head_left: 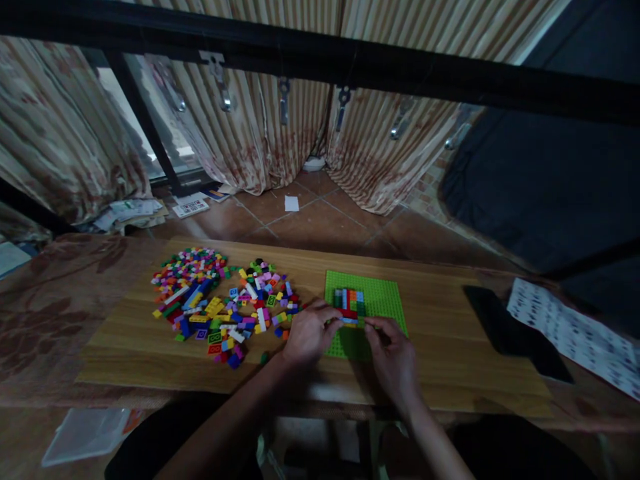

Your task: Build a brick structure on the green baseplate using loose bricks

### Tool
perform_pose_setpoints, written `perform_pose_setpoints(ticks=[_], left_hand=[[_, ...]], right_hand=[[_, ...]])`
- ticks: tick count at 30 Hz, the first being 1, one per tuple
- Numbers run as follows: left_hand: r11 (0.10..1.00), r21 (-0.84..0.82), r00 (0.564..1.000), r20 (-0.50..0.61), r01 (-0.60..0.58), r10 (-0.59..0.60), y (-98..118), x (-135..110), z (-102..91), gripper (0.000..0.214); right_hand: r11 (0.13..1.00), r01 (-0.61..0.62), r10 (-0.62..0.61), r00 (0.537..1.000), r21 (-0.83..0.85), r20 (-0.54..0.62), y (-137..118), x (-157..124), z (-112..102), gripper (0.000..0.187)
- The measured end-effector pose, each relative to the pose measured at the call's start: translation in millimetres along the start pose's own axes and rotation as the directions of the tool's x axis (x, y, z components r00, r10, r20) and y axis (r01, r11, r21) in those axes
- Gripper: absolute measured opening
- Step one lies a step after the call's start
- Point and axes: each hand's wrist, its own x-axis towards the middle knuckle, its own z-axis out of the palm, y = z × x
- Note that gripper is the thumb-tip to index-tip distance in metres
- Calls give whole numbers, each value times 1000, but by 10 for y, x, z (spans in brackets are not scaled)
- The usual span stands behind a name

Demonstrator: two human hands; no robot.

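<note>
A bright green baseplate (385,303) lies on the wooden board. On it stands a small build of toy bricks (353,297) in red, white, orange, green and light blue. At the build's left front corner, my left hand (311,331) has its thumb and fingers closed, touching the bricks near a pale blue and white one. My right hand (394,353) is over the plate's front part, thumb and forefinger pinched together just right of the build's front edge. Whatever may be between those right fingertips is too small to make out.
Loose toy bricks (260,313) are spread left of the plate, beside a dense pile of small bricks (193,267). The wooden board (450,333) carries a dark flat object (500,323) and a printed sheet (575,333) lies at right. A black rail (320,43) crosses above.
</note>
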Motion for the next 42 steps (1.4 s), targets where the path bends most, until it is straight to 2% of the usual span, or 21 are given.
perform_pose_setpoints(ticks=[7, 15, 21, 26, 32, 38, 42], left_hand=[[999, -19, 998, -44, 50, -51, -39, 35, 54, 10], [995, -41, 991, -93, 91, -95, -61, 24, 171, 9], [993, -59, 990, -88, 107, -112, -22, 29, 105, 10], [974, -137, 979, -71, 179, -190, 12, 53, 33, 14], [968, -126, 971, -69, 219, -229, -20, 92, 85, 13], [966, -83, 965, -78, 243, -249, -12, 111, 120, 14], [968, -71, 967, -67, 241, -246, 22, 101, 80, 17]], right_hand=[[1000, -24, 25, 1000, 9, -14, 58, 40, 14, 26], [995, -72, 67, 996, -76, -60, 43, 125, 120, 32], [987, -105, 95, 991, -118, -93, 17, 151, 160, 33], [983, -136, 122, 986, -126, -110, 8, 173, 166, 32], [974, -186, 174, 980, -132, -99, 19, 202, 180, 33], [977, -189, 185, 981, -93, -52, 59, 238, 183, 32], [985, -169, 171, 983, 37, -73, 122, 165, 118, 42]])
